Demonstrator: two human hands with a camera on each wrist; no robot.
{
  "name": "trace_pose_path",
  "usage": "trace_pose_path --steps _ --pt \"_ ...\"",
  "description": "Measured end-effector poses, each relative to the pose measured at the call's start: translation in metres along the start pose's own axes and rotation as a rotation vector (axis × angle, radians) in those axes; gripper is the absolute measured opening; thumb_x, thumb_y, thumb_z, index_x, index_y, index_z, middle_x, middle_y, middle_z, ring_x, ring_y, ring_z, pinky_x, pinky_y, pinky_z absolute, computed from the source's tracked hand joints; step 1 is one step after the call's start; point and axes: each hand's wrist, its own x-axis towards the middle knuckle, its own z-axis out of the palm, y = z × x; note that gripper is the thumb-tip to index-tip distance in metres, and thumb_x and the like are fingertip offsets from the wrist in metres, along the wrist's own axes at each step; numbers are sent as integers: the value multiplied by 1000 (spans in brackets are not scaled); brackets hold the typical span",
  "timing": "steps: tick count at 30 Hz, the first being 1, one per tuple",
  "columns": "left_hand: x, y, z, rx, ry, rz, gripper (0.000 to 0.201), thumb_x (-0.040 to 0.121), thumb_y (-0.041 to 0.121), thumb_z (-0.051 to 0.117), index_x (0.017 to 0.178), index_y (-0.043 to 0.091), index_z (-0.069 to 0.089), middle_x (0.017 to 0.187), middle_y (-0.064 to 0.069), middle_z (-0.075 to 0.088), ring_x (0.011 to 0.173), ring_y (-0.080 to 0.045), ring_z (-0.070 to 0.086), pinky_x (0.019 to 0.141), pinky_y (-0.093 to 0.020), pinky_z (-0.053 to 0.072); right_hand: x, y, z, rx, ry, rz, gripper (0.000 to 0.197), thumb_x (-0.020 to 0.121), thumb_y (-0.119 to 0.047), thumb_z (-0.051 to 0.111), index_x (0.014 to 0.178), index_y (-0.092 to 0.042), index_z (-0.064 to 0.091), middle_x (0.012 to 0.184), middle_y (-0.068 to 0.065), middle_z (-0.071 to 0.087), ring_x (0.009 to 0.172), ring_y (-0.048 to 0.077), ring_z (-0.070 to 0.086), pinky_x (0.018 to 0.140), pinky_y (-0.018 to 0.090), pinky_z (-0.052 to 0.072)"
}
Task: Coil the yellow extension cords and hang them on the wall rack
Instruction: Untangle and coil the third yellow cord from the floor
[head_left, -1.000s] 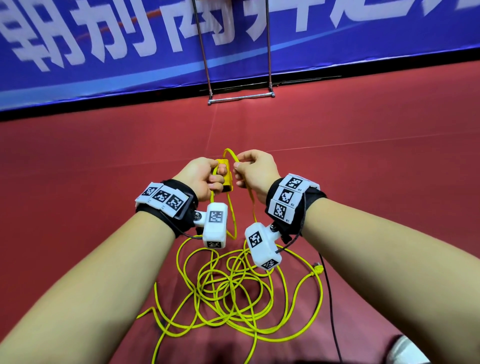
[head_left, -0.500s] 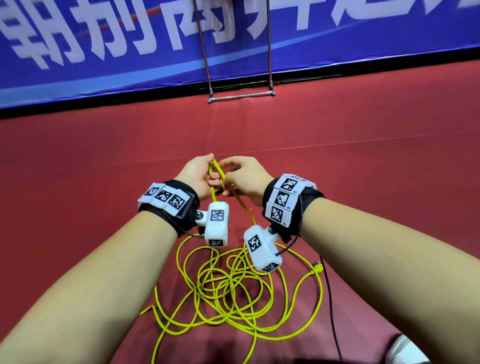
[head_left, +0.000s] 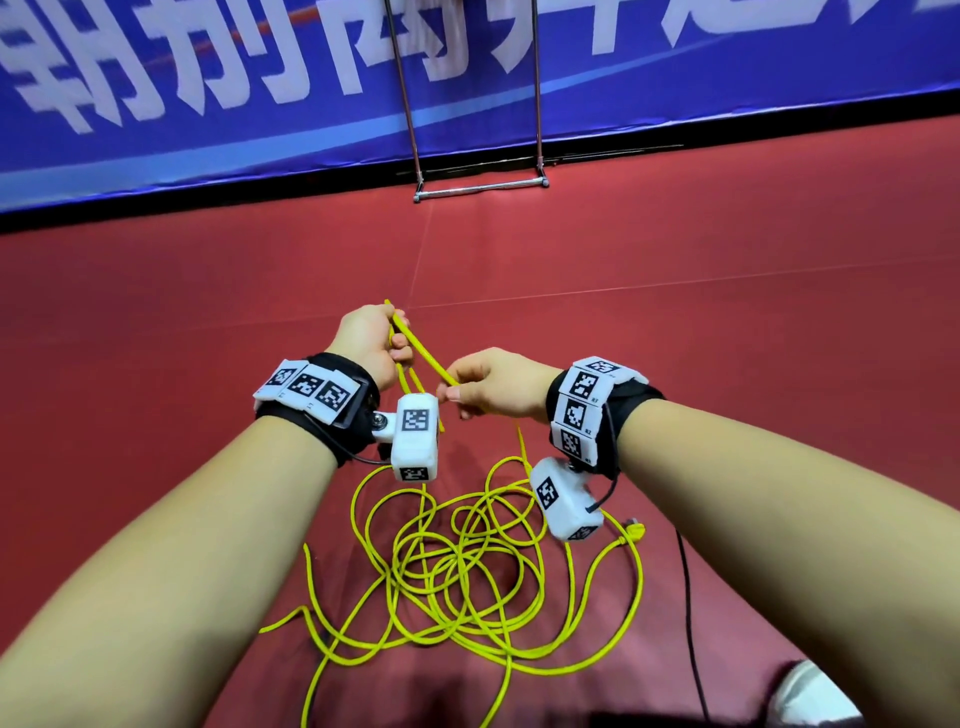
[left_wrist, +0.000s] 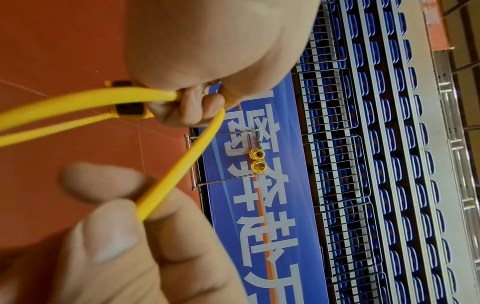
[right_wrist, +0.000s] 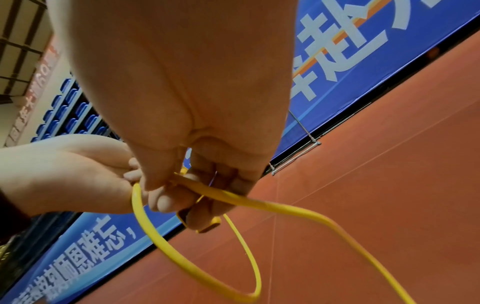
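Cord: a yellow extension cord (head_left: 457, 577) was seen mostly tangled on the red floor (head_left: 727, 364), one end raised between the hands.
Left hand (head_left: 366, 345): was curled round gathered strands and the socket block (left_wrist: 130, 110).
Right hand (head_left: 493, 384): was pinched on one strand, near the left.
Handling: judged light, limp, smooth and tangle-prone; best taken near the gathered end.
Rack (head_left: 478, 187): coils (left_wrist: 257, 159) were already hung there.
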Motion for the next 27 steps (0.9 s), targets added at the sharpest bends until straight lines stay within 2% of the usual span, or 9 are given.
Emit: trace_pose_path --steps 2,5,8,10,12,14,20,24,27 --pt "-2 -1 0 55 23 -32 39 104 28 34 68 15 43 50 5 36 36 -8 23 36 -20 21 -2 -6 3 -33 -7 -47 10 98 -9 56 93 -2 62 69 10 54 62 21 53 65 28 43" --pt "-2 -2 -2 32 16 -44 39 104 27 35 68 14 43 58 4 39 41 -9 23 44 -19 19 -2 -13 8 -50 -12 -107 19 99 -8 53 80 -10 57 62 5 44 48 15 45 49 21 43" --pt "-2 -3 -4 1 -40 -54 41 104 26 32 66 14 41 57 3 38 35 -10 24 44 -21 19 -2 -14 10 -79 -21 -103 25 100 -10 52 75 -14 56 60 6 41 50 17 39 48 22 39" --pt "-6 -2 -4 14 -67 -53 43 104 23 30 63 14 38 58 2 34 35 -12 24 41 -20 20 -2 -14 10 -87 -26 -90 23 100 -11 52 78 -6 55 58 5 40 49 16 37 46 20 36" --pt "-4 -1 -4 7 -77 -61 42 102 19 29 61 14 37 57 0 31 38 -15 26 50 -23 28 -1 -13 10 -107 -25 -82 26 101 -15 52 89 8 56 57 4 41 46 13 37 44 19 35" --pt "-2 0 -5 -8 -58 -67 38 98 13 29 61 14 38 56 -2 32 45 -17 28 57 -26 35 1 -10 11 -149 -35 -75 32 100 -20 53 99 12 57 56 4 45 46 15 41 45 21 37" --pt "-4 -1 -1 -15 -17 -95 39 97 11 27 61 15 38 53 1 34 45 -16 37 48 -22 37 1 -1 16 -170 -89 -39 29 98 -21 56 97 8 61 61 11 55 55 23 53 51 26 46" --pt "-7 10 -7 -181 -2 -127 32 91 5 21 65 16 34 50 2 29 34 -13 23 34 -15 19 -1 9 11 -276 -171 -30 20 95 -10 59 75 -15 59 58 3 59 52 16 56 57 21 46" --pt "-12 23 -12 -230 1 -79 30 90 6 22 65 17 33 51 4 28 33 -12 21 33 -16 14 -4 33 2 -422 -129 66 15 93 -19 64 79 -19 64 65 3 64 56 10 57 59 19 43"
